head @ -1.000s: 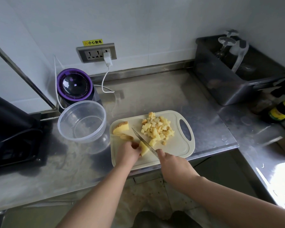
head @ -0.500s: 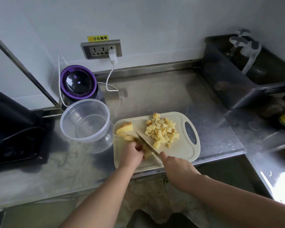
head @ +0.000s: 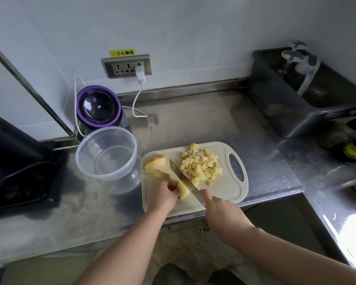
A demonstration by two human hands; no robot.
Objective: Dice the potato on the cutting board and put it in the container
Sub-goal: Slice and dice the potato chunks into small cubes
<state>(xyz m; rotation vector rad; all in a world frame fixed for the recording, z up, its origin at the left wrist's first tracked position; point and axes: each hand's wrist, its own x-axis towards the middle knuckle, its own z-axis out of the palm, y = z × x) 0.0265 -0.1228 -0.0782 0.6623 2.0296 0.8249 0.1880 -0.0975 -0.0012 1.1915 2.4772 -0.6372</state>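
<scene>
Left hand (head: 162, 194) pinches a potato piece (head: 183, 190) near the cutting board's (head: 230, 190) front edge; right hand (head: 222, 210) grips the knife (head: 183, 178) beside the diced pile (head: 200, 164).

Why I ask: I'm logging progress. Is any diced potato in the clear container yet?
No, the clear container holds no potato; the diced pieces all lie on the cutting board.

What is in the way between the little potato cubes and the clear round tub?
The steel knife and an uncut yellow potato wedge sit on the beige plastic cutting board between the diced potato pile and the clear round plastic container.
</scene>
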